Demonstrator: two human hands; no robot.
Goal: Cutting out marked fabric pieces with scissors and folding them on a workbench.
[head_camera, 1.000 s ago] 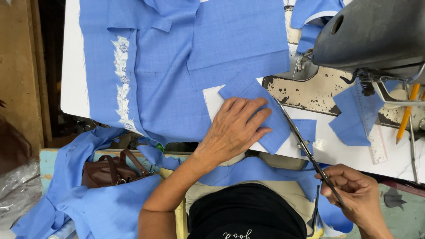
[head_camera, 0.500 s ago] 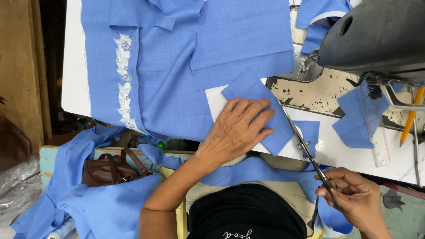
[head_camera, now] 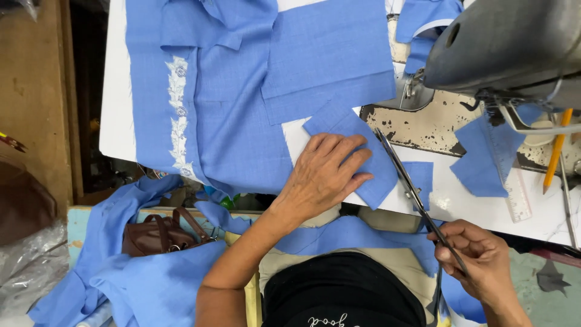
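Here, near the tabletop's (head_camera: 115, 130) front edge, the left hand (head_camera: 324, 175) lies flat, fingers spread, pinning a small blue fabric piece (head_camera: 354, 151). Its fingertips sit close to the blades, so a slip could nick them. The right hand (head_camera: 475, 257) grasps scissors (head_camera: 411, 191), blades seemingly parted. Since earlier, the scissors have edged slightly forward.

My left hand (head_camera: 327, 172) lies flat on a fabric piece (head_camera: 357, 154) on the surface (head_camera: 460, 203). Scissors (head_camera: 411, 188) in my right hand (head_camera: 478, 257) run along the piece's right edge, the sewing machine (head_camera: 508, 48) behind them.
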